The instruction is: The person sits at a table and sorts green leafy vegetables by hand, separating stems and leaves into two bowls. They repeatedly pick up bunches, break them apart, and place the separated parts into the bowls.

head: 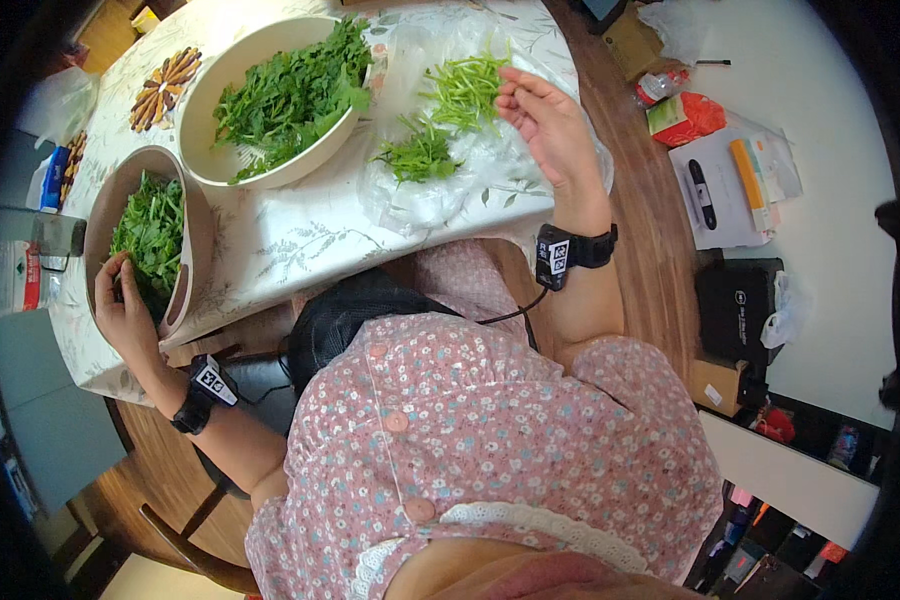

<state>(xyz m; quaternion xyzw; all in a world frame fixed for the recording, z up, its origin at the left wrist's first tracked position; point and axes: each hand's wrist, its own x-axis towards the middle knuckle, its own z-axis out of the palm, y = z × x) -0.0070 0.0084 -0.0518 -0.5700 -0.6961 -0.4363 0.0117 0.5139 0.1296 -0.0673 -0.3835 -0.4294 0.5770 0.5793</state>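
A grey-brown plastic basket (199,247) with a handle slot stands at the left table edge, holding leafy greens (150,232). My left hand (126,304) reaches over its near side, fingertips at the leaves; whether they grip a leaf is unclear. Beyond it, a larger cream oval basket (270,178) contains more leafy greens (292,97). On a clear plastic bag (510,169) lie a pile of pale green cut stems (461,94) and a small bunch of leafy greens (422,152). My right hand (544,112) hovers at the stems' right side, fingers loosely curled and apart, with nothing visible in them.
A patterned tablecloth (307,232) covers the table. A wooden trivet (163,88) lies at its far left, and a clear plastic container (15,277) stands left of the basket. Across the wooden floor (637,247), a white surface (825,225) holds a bottle (656,88) and boxes.
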